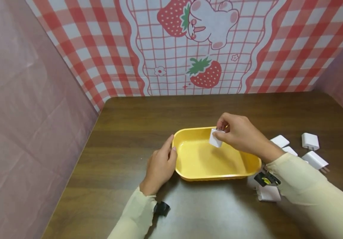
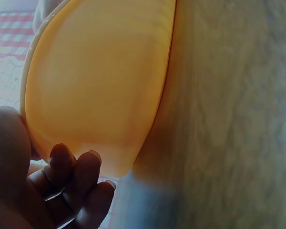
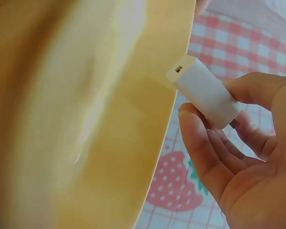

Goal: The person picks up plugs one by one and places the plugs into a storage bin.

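One white charger (image 1: 215, 140) pinched above a yellow tray (image 1: 213, 177)

A person's right hand (image 1: 238, 133) holds the charger between thumb and bent fingers, the grip closed to the block's width. The charger is tilted over the tray's inside, near the far rim; the right wrist view shows a small port in the end away from the palm. The left hand (image 1: 161, 165) holds the tray's left end, thumb at the rim, fingers partly bent against the outer wall. The tray sits on a brown wooden table (image 1: 123, 132). To its right, around the right forearm, lie several more white chargers (image 1: 310, 141), some showing metal prongs. Behind hangs a red-and-white checked cloth (image 1: 100, 49) with strawberries
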{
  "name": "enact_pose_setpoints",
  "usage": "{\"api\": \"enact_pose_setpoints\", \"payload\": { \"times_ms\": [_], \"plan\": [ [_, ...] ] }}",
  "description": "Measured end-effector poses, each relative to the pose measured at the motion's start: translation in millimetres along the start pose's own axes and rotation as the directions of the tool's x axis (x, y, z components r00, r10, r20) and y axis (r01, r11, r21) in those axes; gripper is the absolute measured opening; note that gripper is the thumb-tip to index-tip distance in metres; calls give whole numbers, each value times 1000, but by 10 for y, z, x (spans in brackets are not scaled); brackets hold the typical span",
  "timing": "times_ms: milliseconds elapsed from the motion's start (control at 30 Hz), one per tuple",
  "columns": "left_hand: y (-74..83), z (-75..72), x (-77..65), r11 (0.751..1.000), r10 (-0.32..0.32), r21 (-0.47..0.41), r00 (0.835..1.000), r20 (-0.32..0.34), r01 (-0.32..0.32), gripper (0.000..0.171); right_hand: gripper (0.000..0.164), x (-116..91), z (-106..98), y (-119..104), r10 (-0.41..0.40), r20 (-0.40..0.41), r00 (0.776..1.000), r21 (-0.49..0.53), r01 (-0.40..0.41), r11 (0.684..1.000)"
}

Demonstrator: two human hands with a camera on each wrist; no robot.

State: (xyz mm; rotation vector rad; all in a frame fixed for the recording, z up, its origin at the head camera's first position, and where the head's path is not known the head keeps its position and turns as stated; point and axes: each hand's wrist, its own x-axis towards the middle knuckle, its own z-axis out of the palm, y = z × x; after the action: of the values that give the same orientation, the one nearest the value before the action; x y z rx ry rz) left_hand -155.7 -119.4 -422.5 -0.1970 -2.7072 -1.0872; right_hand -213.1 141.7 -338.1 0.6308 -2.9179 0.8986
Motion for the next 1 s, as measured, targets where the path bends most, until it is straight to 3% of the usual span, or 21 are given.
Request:
{"api": "enact_pose_setpoints", "payload": {
  "times_ms": [300,633,767,1000],
  "plan": [
    [-1,15,15,997,3,-78,1000,-7,-4,52,20,193,133,-144,-46,104,994,-35,50,998],
    [-6,-1,50,993,14,-118,999,-40,-19,55,17,338,51,-303,-84,159,984,-81,97,992],
    [-21,-7,41,992,22,-122,999,-42,-27,55,15,446,139,-359,-139,220,966,-87,162,983],
    [-32,23,31,992,19,-124,1000,-24,-21,55,9,536,272,-421,-234,331,914,-98,280,955]
  ]
}}
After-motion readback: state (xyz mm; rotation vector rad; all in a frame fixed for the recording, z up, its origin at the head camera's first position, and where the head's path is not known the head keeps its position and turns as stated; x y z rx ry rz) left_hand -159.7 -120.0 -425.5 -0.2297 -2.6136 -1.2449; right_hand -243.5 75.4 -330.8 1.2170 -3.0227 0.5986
